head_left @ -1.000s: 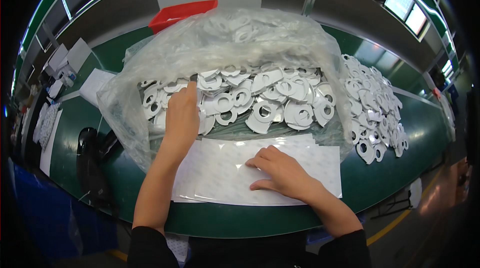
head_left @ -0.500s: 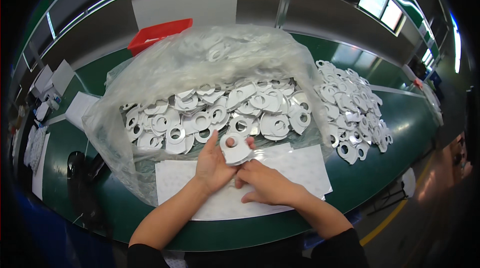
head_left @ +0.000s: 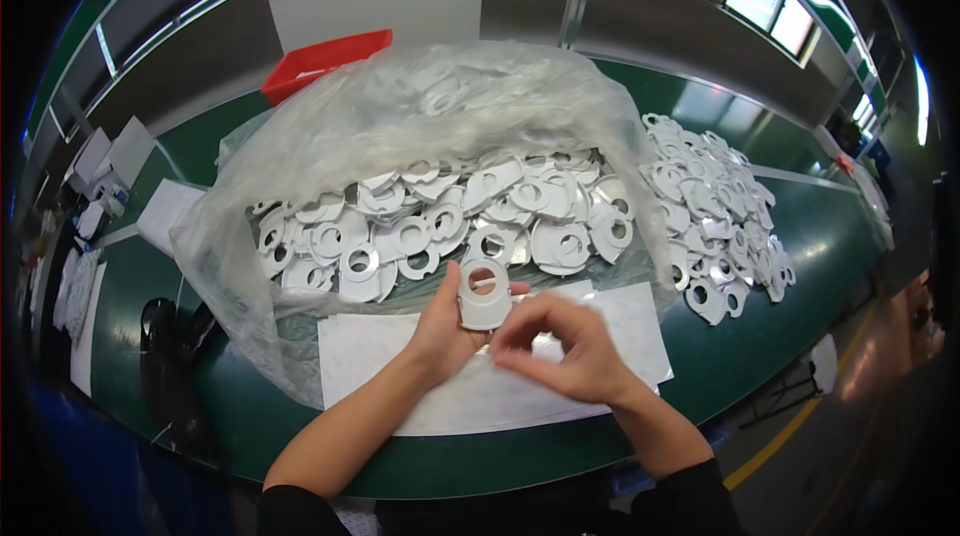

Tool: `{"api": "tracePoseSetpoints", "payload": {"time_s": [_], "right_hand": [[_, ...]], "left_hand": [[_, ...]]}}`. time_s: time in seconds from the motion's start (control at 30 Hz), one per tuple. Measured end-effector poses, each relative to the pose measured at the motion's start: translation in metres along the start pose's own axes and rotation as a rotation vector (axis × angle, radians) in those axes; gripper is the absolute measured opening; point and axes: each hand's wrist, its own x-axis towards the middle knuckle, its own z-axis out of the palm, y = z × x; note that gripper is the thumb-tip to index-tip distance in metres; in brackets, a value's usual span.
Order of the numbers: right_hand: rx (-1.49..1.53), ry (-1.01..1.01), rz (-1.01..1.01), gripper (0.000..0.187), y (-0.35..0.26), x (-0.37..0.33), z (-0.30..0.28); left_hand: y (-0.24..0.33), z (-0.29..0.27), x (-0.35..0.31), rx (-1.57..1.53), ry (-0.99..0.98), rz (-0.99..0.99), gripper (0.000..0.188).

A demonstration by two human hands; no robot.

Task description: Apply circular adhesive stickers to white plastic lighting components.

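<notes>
A white flat plastic part with a round hole stands out in my left hand, whose fingers wrap behind it and show partly through the hole. Just right of the part, my right hand is curled, its thumb and fingertips brought together low by the part's lower edge. Whatever lies between those fingertips is too small and blurred to make out. Both hands are above the white sheets on the green table. Beyond them, a heap of similar white parts fills the mouth of a clear plastic bag.
To the right, a second pile of white parts lies loose on the green table. A red bin stands behind the bag. White boxes and a dark object are at the left.
The white part has turned more upright in my left hand. My right hand has shifted right and lifted from underneath, its fingers now curled together. The whole view has shifted slightly.
</notes>
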Motion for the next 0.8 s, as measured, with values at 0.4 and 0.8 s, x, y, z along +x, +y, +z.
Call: {"api": "tracePoseSetpoints", "payload": {"time_s": [0.4,0.8], "right_hand": [[0.308,0.443,0.265,0.024,0.059,0.014,0.004],[0.276,0.408,0.274,0.022,0.062,0.013,0.003]], "left_hand": [[-0.003,-0.001,0.0,0.141,-0.042,0.001,0.067],[-0.005,0.001,0.0,0.151,-0.035,0.001,0.065]]}}
